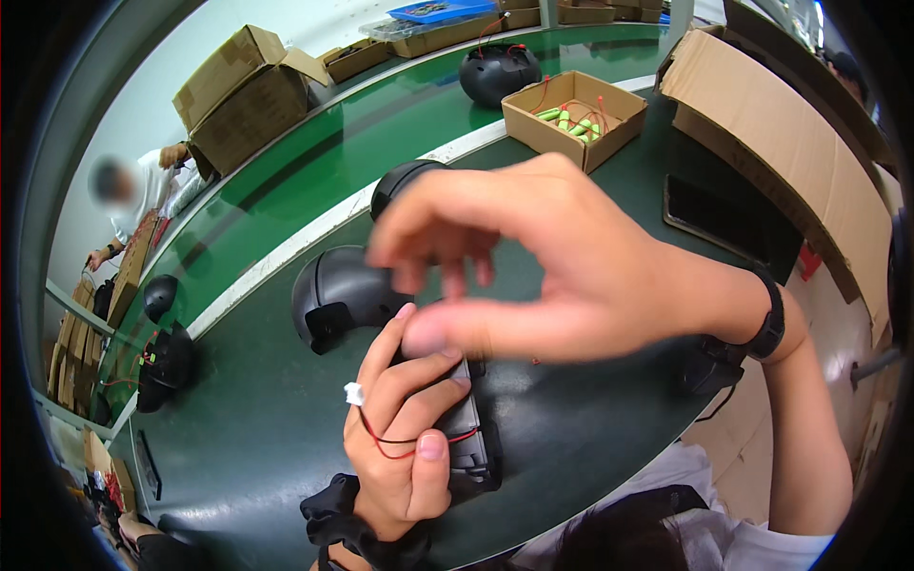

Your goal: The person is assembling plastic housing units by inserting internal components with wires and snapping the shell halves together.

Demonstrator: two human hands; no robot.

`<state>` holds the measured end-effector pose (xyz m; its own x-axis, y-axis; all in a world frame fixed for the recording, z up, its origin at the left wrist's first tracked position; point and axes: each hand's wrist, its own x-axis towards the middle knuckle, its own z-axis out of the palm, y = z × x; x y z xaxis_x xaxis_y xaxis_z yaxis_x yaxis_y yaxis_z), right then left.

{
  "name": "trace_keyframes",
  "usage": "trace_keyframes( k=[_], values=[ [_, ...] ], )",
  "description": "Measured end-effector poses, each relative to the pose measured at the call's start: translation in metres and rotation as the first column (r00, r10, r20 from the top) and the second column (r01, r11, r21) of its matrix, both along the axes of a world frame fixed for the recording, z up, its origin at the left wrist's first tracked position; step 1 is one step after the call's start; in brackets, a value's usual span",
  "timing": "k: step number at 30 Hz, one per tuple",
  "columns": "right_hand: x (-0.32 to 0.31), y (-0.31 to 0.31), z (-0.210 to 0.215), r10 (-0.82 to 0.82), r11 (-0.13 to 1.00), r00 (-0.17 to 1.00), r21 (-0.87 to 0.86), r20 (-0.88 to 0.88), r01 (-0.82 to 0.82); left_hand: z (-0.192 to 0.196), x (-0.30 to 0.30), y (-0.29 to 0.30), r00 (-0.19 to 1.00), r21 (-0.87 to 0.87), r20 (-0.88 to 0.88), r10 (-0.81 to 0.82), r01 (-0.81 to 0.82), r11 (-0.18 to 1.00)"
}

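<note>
Grey plastic part (466, 419) sits just nearside of the black shell (341, 285), left hand (400, 433) grip clamped on it, right hand (562, 266) grip apart, so probably steadying, next calls for minding the wires (369, 435).

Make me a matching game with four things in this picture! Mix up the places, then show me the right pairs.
Things:
1. Left hand
2. White plug
3. Green cylinders
4. Blue tray

Places:
A. In the small open cardboard box
B. Across the green belt
C. On the grey part
D. On the red and black wires

Pairs: 1-C, 2-D, 3-A, 4-B
</note>
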<state>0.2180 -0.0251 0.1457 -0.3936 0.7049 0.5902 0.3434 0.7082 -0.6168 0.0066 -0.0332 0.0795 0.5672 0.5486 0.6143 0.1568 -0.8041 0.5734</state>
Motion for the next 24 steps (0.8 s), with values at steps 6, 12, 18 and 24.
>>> trace_keyframes(
  k=[6,12,18,24],
  values=[
    [0.015,-0.011,-0.029,-0.038,0.678,0.999,-0.734,0.027,0.045,-0.004,0.003,0.001,0.996,-0.018,0.074,0.043,-0.042,0.999],
    [0.018,-0.015,-0.044,-0.200,0.977,0.958,0.114,0.207,0.179,-0.003,-0.003,0.000,0.996,-0.032,0.092,0.003,0.000,0.999],
    [0.022,-0.007,-0.047,-0.331,0.814,0.904,0.566,0.272,0.128,-0.008,0.001,0.005,0.995,-0.004,0.087,-0.043,0.044,0.999],
    [0.002,-0.034,-0.030,-0.180,0.751,0.933,0.656,0.313,-0.076,0.012,0.003,0.001,0.997,-0.034,-0.069,-0.032,0.030,0.999]
  ],
)
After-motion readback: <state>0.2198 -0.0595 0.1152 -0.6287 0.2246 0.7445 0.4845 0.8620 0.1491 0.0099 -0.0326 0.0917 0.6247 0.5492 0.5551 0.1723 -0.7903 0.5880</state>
